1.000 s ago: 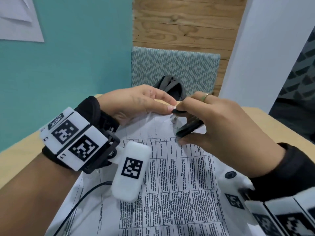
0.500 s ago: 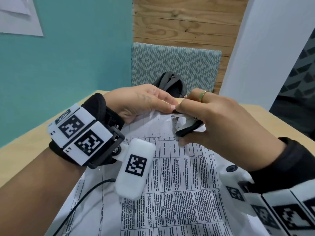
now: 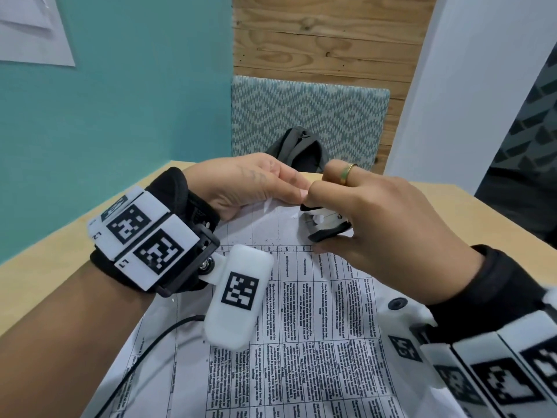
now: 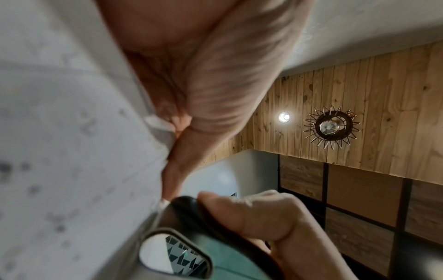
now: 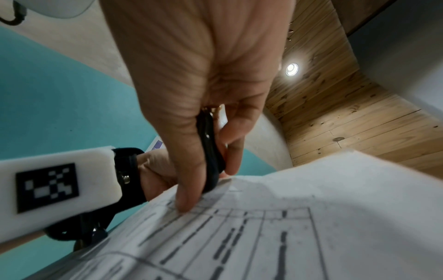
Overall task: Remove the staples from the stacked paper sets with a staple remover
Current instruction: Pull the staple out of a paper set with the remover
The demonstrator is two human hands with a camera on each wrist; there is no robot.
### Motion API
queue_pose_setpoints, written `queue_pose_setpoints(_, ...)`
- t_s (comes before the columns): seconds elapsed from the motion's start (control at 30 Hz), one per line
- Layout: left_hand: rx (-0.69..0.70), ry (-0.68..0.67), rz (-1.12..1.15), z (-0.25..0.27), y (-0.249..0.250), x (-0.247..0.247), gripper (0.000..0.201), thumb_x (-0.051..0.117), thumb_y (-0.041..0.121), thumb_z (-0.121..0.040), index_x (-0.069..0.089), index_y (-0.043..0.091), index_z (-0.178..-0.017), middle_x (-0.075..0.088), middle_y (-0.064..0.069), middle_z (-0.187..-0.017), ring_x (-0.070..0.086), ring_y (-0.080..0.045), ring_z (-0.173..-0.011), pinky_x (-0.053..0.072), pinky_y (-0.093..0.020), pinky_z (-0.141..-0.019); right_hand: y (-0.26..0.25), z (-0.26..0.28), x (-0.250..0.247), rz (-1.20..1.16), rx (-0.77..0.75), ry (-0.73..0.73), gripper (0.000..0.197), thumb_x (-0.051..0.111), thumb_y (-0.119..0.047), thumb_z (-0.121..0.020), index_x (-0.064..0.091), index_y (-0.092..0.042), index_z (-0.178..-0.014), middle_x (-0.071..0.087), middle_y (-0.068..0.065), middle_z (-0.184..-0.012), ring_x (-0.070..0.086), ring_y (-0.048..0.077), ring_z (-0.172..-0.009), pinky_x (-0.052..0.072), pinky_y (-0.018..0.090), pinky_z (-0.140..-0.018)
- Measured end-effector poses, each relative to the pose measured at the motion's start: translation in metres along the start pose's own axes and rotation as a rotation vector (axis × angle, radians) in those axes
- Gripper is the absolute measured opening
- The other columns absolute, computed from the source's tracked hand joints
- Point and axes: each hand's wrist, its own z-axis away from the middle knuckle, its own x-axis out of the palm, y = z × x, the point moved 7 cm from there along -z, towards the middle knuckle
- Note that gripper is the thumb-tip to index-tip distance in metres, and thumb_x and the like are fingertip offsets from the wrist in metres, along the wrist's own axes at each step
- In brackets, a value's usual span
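Our left hand (image 3: 253, 182) pinches the far edge of the stapled paper set (image 3: 301, 312), thumb and fingers curled over the sheets and holding the corner steady on the wooden table (image 3: 60, 251). Compared with a second ago, that hand has barely shifted, while the paper edge beside it now looks more crumpled and lifted. Moving right, the staple remover (image 3: 327, 226) sits at the top of the page, just beside our left fingertips. Earlier its black jaws lay nearly flat and closed against the sheet; now they are tilted up with white paper showing between them, so we judge the staple is being pried out, though the staple itself is too small to make out. Our right hand (image 3: 376, 224) grips the remover, fingers curled over its upper grip and thumb under the lower one. The remover lies at our right fingertips, touching the paper, between both hands.
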Motion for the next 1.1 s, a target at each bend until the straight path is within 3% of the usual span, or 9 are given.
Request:
queue_pose_setpoints(0.13, 0.019, 0.009, -0.016, -0.0005, 0.0005, 0.0003, 0.032, 0.048, -0.008, -0.086, 0.054, -0.014, -0.117, 0.06, -0.029, -0.109, 0.06, -0.025, -0.085, 0.051, -0.027, -0.083, -0.0038, -0.0001, -0.0001, -0.012, -0.029, -0.006, 0.078, 0.089, -0.013, -0.052, 0.037, -0.036, -0.106, 0.035, -0.009, -0.082, 0.029, 0.013, -0.062, 0.019, 0.022, -0.045)
queue_pose_setpoints(0.27, -0.02, 0.015, -0.031, -0.0003, -0.0027, 0.0014, 0.032, 0.049, -0.008, -0.086, 0.053, -0.013, -0.118, 0.053, -0.038, -0.12, 0.056, -0.038, -0.099, 0.043, -0.047, -0.097, -0.0033, 0.0003, 0.0014, -0.016, -0.048, 0.003, 0.078, 0.089, -0.012, -0.053, 0.037, -0.037, -0.106, 0.032, -0.011, -0.083, 0.023, 0.008, -0.067, 0.024, 0.023, -0.048)
queue_pose_setpoints(0.37, -0.005, 0.014, -0.06, -0.0019, -0.0037, -0.0003, 0.033, 0.049, -0.008, -0.087, 0.051, -0.015, -0.119, 0.05, -0.038, -0.124, 0.053, -0.038, -0.105, 0.038, -0.047, -0.105, -0.0007, 0.0006, 0.0022, -0.064, -0.043, -0.007, 0.073, 0.086, -0.013, -0.056, 0.039, -0.038, -0.106, 0.032, -0.013, -0.085, 0.018, 0.003, -0.068, 0.026, 0.023, -0.049)
queue_pose_setpoints(0.5, 0.02, 0.016, -0.067, -0.0014, -0.0027, 0.0001, 0.017, 0.052, -0.009, -0.085, 0.059, -0.01, -0.1, 0.057, -0.031, -0.111, 0.052, -0.031, -0.1, 0.043, -0.037, -0.096, 0.0039, 0.0014, 0.0011, -0.091, -0.042, -0.041, 0.053, 0.084, -0.016, -0.055, 0.055, -0.023, -0.099, 0.043, -0.005, -0.084, 0.033, 0.015, -0.062, 0.035, 0.026, -0.047)
queue_pose_setpoints(0.57, 0.018, -0.007, -0.044, -0.0015, -0.0019, 0.0035, 0.013, 0.055, -0.01, -0.082, 0.064, -0.002, -0.087, 0.058, -0.026, -0.101, 0.056, -0.031, -0.095, 0.048, -0.033, -0.088, 0.0021, 0.0003, 0.0012, -0.086, -0.047, -0.054, 0.053, 0.079, -0.02, -0.057, 0.049, -0.028, -0.1, 0.039, -0.007, -0.085, 0.036, 0.018, -0.061, 0.037, 0.029, -0.046)
queue_pose_setpoints(0.67, 0.037, -0.013, -0.028, -0.0052, -0.0033, 0.0032, 0.043, 0.049, -0.015, -0.082, 0.068, 0.011, -0.053, 0.059, -0.013, -0.083, 0.058, -0.017, -0.075, 0.052, -0.02, -0.068, -0.0004, -0.0006, 0.0025, -0.099, -0.058, -0.062, 0.054, 0.074, -0.022, -0.058, 0.044, -0.032, -0.102, 0.035, -0.009, -0.086, 0.036, 0.018, -0.062, 0.04, 0.033, -0.045)
queue_pose_setpoints(0.73, 0.035, -0.023, -0.022, -0.0067, -0.0049, 0.004, 0.046, 0.049, -0.015, -0.082, 0.067, 0.012, -0.049, 0.059, -0.011, -0.081, 0.057, -0.017, -0.073, 0.052, -0.02, -0.067, -0.0007, 0.0001, 0.0033, -0.124, -0.065, -0.065, 0.054, 0.076, -0.021, -0.058, 0.046, -0.031, -0.102, 0.035, -0.009, -0.086, 0.033, 0.015, -0.063, 0.04, 0.033, -0.045)
queue_pose_setpoints(0.9, 0.035, -0.043, 0.023, -0.0059, -0.0057, 0.0015, 0.04, 0.049, -0.013, -0.082, 0.069, 0.01, -0.056, 0.062, -0.013, -0.078, 0.061, -0.019, -0.067, 0.054, -0.023, -0.063, -0.0022, 0.0005, 0.0027, -0.118, -0.072, -0.047, 0.056, 0.076, -0.021, -0.059, 0.039, -0.032, -0.099, 0.035, -0.01, -0.083, 0.028, 0.008, -0.066, 0.03, 0.024, -0.049)
queue_pose_setpoints(1.1, 0.021, -0.045, 0.017, -0.0048, -0.0056, 0.0014, 0.018, 0.061, -0.002, -0.077, 0.066, -0.003, -0.094, 0.061, -0.028, -0.111, 0.058, -0.032, -0.1, 0.05, -0.032, -0.089, -0.0003, 0.0003, 0.0013, -0.094, -0.083, -0.029, 0.048, 0.07, -0.021, -0.06, 0.038, -0.034, -0.094, 0.033, -0.013, -0.081, 0.019, 0.002, -0.067, 0.02, 0.023, -0.05)
